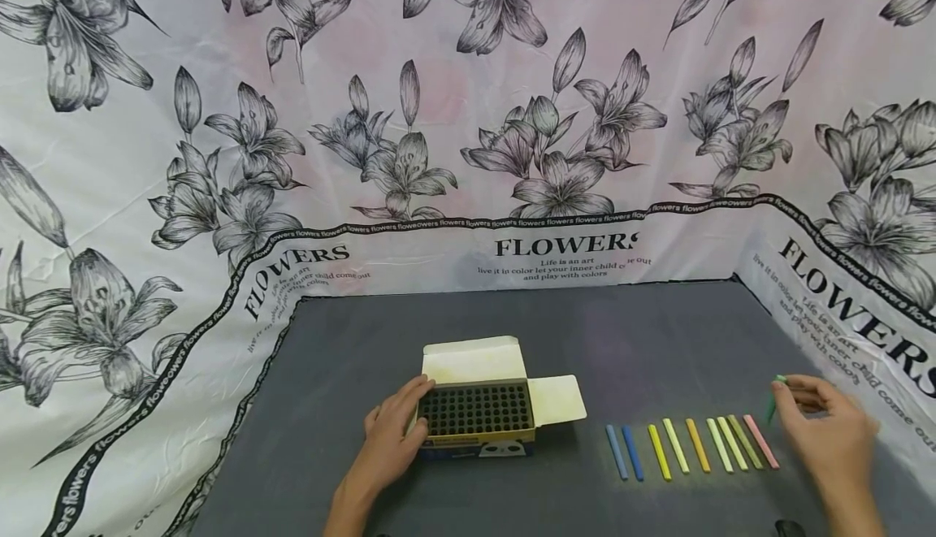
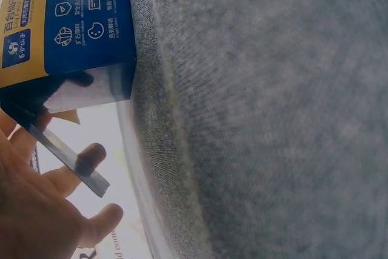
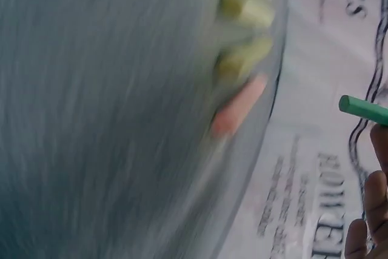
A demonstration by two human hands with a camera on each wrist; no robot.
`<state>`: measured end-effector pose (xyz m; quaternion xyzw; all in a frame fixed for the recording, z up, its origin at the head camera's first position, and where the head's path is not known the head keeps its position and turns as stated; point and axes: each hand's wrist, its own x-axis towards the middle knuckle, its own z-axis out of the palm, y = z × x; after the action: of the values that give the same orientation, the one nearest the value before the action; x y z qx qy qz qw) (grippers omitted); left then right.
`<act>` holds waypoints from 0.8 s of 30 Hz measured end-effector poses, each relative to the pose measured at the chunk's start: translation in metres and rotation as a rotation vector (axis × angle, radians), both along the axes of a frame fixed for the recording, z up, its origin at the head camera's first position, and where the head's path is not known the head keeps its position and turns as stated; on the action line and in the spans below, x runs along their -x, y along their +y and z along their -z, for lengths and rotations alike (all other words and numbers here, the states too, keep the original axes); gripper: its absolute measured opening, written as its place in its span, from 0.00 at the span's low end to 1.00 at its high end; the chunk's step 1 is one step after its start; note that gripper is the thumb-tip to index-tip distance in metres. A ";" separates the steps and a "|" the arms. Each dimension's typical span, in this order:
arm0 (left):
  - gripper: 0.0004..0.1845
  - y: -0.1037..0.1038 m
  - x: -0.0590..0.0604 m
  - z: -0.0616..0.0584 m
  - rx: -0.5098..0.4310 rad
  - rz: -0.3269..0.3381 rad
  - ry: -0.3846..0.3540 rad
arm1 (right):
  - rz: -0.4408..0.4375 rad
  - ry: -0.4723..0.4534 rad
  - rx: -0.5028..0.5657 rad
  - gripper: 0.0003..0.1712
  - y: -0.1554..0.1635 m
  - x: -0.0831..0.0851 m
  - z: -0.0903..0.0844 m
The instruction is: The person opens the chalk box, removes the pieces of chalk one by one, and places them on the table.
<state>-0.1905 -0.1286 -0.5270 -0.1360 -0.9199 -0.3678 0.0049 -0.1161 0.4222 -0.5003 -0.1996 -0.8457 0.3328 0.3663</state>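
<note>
An open chalk box (image 1: 475, 411) with a black honeycomb insert sits on the dark grey mat (image 1: 643, 342). My left hand (image 1: 391, 431) grips its left end; the left wrist view shows the box's blue and yellow side (image 2: 66, 28) next to my fingers (image 2: 91, 222). To the right lies a row of several chalk sticks (image 1: 691, 443) in blue, yellow, orange, pale green and pink. My right hand (image 1: 822, 427) is just right of the row and pinches a green chalk stick (image 1: 773, 399), lifted off the mat. The green chalk (image 3: 364, 109) shows in the right wrist view above the blurred pink stick (image 3: 239, 106).
A floral cloth printed with "FLOWERS" (image 1: 563, 244) walls the mat on the back, left and right. The box's lid flaps (image 1: 557, 399) stand open to the back and right. Bare mat lies behind the chalk row and in front of the box.
</note>
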 end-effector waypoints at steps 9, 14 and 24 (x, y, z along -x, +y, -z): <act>0.30 -0.001 0.000 -0.001 0.005 -0.005 0.004 | -0.076 -0.422 -0.310 0.18 0.044 -0.002 0.006; 0.29 -0.001 -0.001 -0.002 -0.009 0.007 0.002 | -0.159 -0.610 -0.282 0.19 0.059 0.001 0.015; 0.29 -0.001 -0.002 -0.001 -0.023 0.026 -0.004 | -0.207 -0.947 -0.231 0.23 0.065 0.008 0.012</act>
<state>-0.1881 -0.1294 -0.5256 -0.1474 -0.9138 -0.3786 -0.0001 -0.1239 0.4871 -0.5123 -0.2021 -0.9659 0.1444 -0.0732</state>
